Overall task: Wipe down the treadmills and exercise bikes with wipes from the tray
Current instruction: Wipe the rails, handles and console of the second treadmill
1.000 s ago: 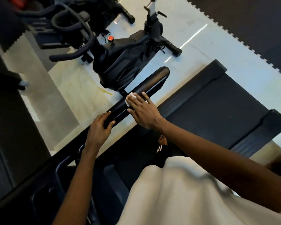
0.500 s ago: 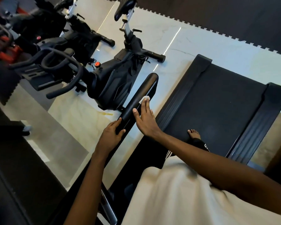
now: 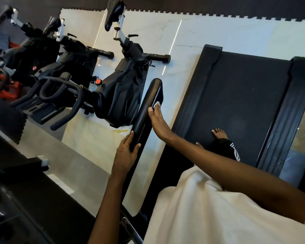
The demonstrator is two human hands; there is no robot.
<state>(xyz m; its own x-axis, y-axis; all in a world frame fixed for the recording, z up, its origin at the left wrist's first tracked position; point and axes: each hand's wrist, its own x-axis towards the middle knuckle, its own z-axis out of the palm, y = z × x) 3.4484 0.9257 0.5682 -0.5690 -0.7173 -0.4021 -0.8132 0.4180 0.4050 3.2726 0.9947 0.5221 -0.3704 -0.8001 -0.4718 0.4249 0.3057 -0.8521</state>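
Our left hand [image 3: 126,152] grips the treadmill handrail [image 3: 149,97], fingers and thumb curled round it. Our right hand [image 3: 159,124], fingers straight, presses the white wipe [image 3: 156,104] against the handrail's side, farther along. An exercise bike [image 3: 123,97] stands just beyond; our bare foot [image 3: 218,133] rests on the treadmill belt [image 3: 239,95].

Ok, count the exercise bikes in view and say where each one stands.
3. The nearest black exercise bike stands beside the treadmill's black handrail; a second black bike sits behind it; a third bike, blurred, is at the left edge. More may be cut off there.
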